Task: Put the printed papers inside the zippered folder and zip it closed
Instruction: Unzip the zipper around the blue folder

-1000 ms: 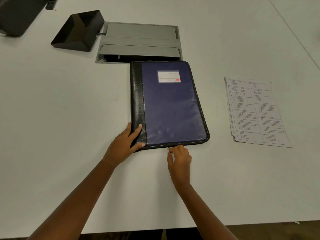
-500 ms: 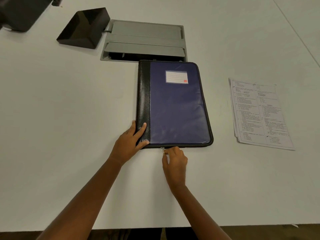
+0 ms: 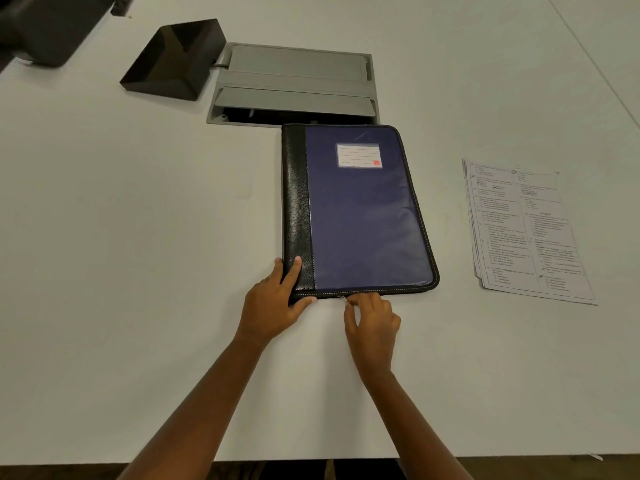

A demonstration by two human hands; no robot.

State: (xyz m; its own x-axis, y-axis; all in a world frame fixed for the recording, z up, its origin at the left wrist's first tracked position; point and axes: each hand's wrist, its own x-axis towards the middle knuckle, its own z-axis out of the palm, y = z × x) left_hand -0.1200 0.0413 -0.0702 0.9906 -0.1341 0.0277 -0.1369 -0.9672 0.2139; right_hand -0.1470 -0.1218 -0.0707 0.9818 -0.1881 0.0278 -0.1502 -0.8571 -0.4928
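Note:
A zippered folder (image 3: 363,216) with a blue cover, a black spine strip and a white label lies closed and flat on the white table. My left hand (image 3: 273,303) grips its near left corner, thumb along the near edge and fingers on the black strip. My right hand (image 3: 372,320) pinches the small metal zipper pull (image 3: 342,298) at the folder's near edge. A stack of printed papers (image 3: 526,230) lies on the table to the right of the folder, apart from it.
A grey cable hatch (image 3: 294,84) is set into the table (image 3: 121,254) just behind the folder. A black wedge-shaped object (image 3: 173,60) sits at the back left, and a dark object (image 3: 38,29) fills the far left corner. The table's near edge runs below my forearms.
My right hand has slid left along the folder's near edge, with the zipper pull, towards my left hand. The left hand keeps its grip on the corner.

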